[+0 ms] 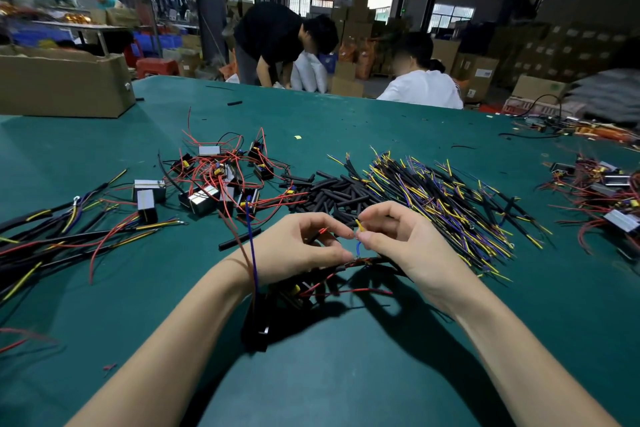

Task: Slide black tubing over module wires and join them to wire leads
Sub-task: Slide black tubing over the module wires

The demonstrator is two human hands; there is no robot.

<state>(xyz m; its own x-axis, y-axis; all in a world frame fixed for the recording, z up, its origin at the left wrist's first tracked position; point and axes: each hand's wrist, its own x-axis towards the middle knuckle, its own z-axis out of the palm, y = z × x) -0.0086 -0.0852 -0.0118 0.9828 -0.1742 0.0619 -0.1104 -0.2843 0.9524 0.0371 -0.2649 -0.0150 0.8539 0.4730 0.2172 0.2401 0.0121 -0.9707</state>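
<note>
Both forearms reach in from the near edge. My left hand (304,246) pinches a red module wire (322,230); my right hand (391,239) pinches a yellow lead (360,226), its blue partner (358,250) curling beneath. Their tips sit near but look unjoined. Below hangs the module (273,302). Far behind, the loose tubing pile (329,192) and lead heap (443,198) suggest plenty left.

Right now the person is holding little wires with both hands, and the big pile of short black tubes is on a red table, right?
Not quite. The table is green, not red, as the head view shows. The rest holds: the left hand and right hand both pinch thin wires, and the pile of short black tubes lies on the table just beyond them.
</note>
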